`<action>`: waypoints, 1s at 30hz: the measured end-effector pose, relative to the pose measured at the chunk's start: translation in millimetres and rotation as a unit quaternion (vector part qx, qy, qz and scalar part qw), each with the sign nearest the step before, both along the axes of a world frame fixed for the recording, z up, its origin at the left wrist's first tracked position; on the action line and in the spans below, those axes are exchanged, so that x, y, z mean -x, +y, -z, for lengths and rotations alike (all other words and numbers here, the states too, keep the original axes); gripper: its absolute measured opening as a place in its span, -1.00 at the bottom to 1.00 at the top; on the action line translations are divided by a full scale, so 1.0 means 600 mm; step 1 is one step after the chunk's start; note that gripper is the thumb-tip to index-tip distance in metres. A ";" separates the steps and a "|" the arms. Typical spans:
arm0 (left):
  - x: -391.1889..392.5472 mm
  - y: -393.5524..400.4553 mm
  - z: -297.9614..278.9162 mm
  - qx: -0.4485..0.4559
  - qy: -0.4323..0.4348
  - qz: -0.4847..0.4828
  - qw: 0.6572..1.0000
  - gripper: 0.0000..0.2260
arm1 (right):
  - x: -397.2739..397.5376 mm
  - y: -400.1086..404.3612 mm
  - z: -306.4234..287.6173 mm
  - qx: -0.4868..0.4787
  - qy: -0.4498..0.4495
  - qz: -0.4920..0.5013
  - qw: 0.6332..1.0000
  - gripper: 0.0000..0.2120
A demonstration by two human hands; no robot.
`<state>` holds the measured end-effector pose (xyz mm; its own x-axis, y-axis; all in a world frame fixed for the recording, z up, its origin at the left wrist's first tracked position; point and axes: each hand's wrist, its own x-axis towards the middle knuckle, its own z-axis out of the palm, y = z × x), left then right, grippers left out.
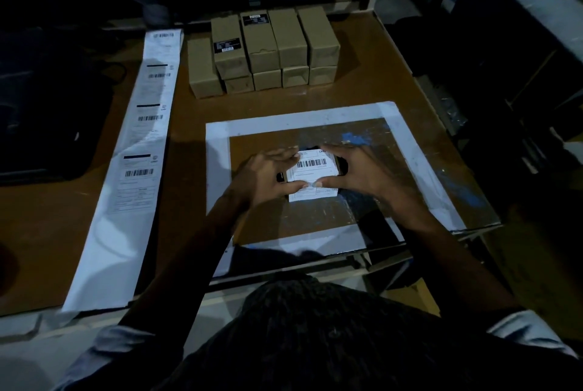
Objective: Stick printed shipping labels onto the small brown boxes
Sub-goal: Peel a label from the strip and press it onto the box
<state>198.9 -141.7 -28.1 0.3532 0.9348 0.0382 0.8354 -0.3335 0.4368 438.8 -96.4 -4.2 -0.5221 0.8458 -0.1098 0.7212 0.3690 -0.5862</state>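
A white shipping label point(314, 174) with a barcode lies on top of a small box at the middle of the white-bordered mat point(217, 151); the box itself is almost wholly hidden under the label and my hands. My left hand point(268, 174) and my right hand point(362, 171) hold that box from either side, fingers curled over its far edge and both thumbs pressing on the label's lower part. A long white strip of printed labels point(138, 151) lies on the table to the left. Several small brown boxes point(262, 53) are stacked in rows at the back.
The brown table point(362, 87) ends at a raised edge on the right. A dark flat object point(44, 113) sits at the left. Dark shelving and clutter stand to the right and behind.
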 end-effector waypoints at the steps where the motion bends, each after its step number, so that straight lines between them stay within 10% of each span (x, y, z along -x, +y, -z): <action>1: 0.000 -0.001 0.003 -0.006 0.011 0.000 1.000 -0.23 | 0.000 0.000 0.002 -0.005 -0.007 -0.002 1.000 -0.17; 11: -0.012 -0.019 0.008 -0.097 0.086 0.000 0.992 -0.27 | -0.001 -0.008 0.014 0.014 0.007 0.017 1.000 -0.09; 18: 0.014 0.026 -0.044 0.089 -0.044 -0.001 0.995 -0.40 | -0.019 0.010 -0.006 0.161 0.133 0.050 0.977 0.00; 30: 0.021 0.051 -0.030 -0.016 -0.083 -0.075 0.994 -0.41 | 0.033 0.001 -0.002 0.064 0.186 0.165 0.966 -0.50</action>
<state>186.4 -111.3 -10.1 0.1971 0.9737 0.1143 0.7936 -0.2269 0.5645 419.3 -96.0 -3.2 -0.2488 0.9651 -0.0810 0.5180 0.0619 -0.8532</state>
